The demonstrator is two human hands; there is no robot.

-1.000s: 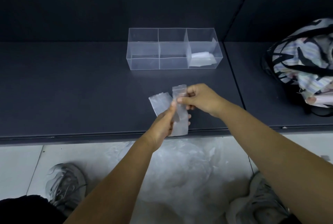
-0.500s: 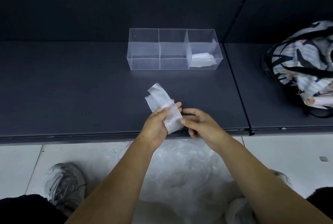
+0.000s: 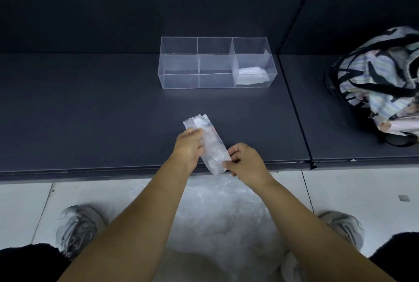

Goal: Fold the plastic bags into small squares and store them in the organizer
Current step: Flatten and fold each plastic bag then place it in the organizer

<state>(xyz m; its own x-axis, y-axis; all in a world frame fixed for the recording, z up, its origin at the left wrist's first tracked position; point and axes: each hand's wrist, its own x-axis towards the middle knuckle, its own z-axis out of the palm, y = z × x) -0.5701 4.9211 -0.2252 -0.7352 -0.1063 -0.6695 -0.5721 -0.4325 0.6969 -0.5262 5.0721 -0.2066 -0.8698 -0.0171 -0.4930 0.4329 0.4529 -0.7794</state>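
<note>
organizer, folded bag in right compartment

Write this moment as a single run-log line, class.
stage: folding | left hand: holds bag strip | right hand: pinches its near end | organizer: one folded bag in right compartment

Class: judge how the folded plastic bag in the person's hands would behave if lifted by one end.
Probably floppy: the plastic bag is thin, crinkled film, held by both the left hand and right hand. Likely very light and apt to unfold, as its far end looks loosely layered.
</note>
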